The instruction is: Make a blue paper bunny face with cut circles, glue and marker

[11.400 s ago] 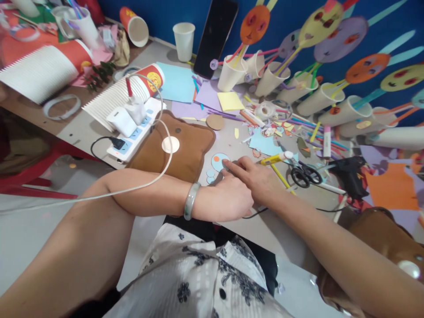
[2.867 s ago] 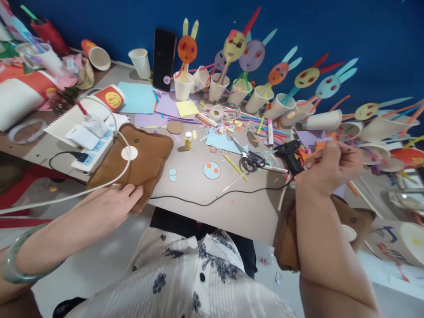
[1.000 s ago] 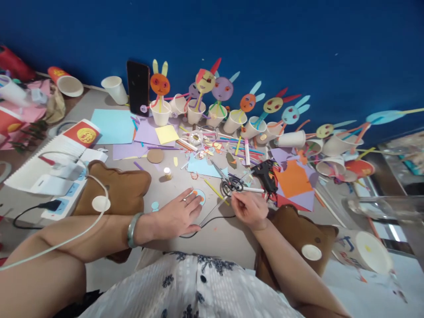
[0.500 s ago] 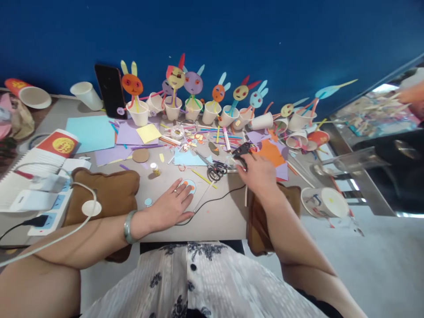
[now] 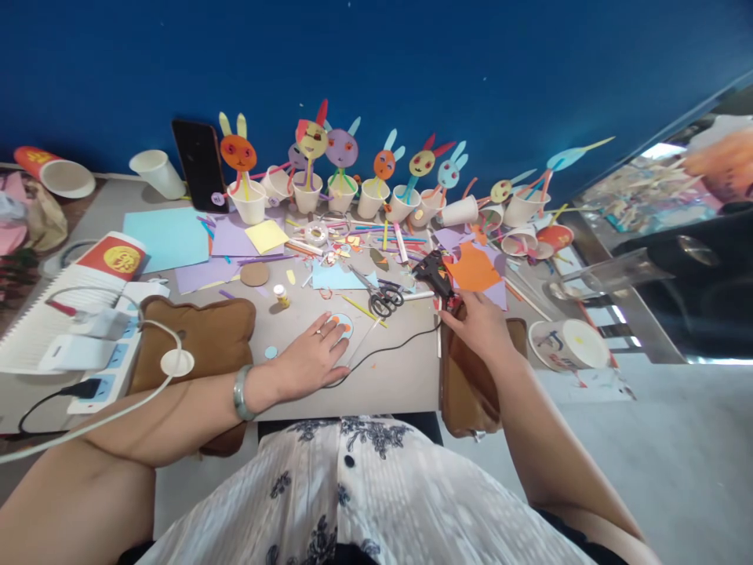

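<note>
One blue paper disc [image 5: 348,321] with orange spots is laid on the bench [image 5: 405,384] and is partly covered by the left hand [image 5: 311,357], of which the fingers are spread. The right hand [image 5: 485,323] is placed at the handle end of a black glue gun [image 5: 432,273]; whether it is gripped cannot be told. Between the hands, the way is occupied by scissors [image 5: 385,298] and a black cord [image 5: 400,346]. Behind, rabbit faces [image 5: 342,149] are stood in paper cups [image 5: 372,201], and a brown cushion [image 5: 212,337] is crossed by the left forearm [image 5: 176,417].
</note>
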Demonstrator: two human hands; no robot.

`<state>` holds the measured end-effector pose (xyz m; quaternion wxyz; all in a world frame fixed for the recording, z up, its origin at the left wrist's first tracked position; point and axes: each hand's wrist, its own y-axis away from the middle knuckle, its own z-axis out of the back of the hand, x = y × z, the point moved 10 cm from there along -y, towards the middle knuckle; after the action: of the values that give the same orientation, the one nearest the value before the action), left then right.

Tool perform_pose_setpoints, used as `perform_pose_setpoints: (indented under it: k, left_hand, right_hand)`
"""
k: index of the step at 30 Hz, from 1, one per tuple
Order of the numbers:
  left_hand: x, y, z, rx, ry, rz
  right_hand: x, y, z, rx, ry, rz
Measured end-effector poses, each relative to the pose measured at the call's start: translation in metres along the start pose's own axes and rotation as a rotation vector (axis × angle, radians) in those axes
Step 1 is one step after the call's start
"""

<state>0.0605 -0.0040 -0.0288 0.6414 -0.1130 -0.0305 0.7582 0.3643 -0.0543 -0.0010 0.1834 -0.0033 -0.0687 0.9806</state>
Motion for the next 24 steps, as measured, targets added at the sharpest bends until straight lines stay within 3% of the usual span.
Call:
perform_pose_setpoints:
  k: [3,8,13,18,21,24]
  left_hand:
    - [0.000,-0.001,0.000,0.007,-0.005,-0.006]
    - [-0.002,-0.002,0.004,0.028,-0.007,-0.029]
    - [-0.003,-0.004,0.006,0.051,-0.015,-0.040]
    - [-0.002,-0.005,0.007,0.066,0.005,-0.036]
    - [-0.002,-0.004,0.008,0.070,0.011,-0.034]
    - [-0.002,-0.004,0.007,0.084,0.008,-0.028]
  right_hand:
    - [0.023,-0.005,0.008,-0.068,0.011,0.123]
    - [0.081,-0.026,-0.011,0.102,0.118,0.396]
    - [0.108,-0.046,-0.017,0.168,0.151,0.477]
    - [0.105,-0.050,0.000,0.148,0.139,0.481]
    - [0.082,-0.048,0.020,0.048,0.150,0.339]
    - [0.071,-0.028,0.033,-0.032,0.147,0.223]
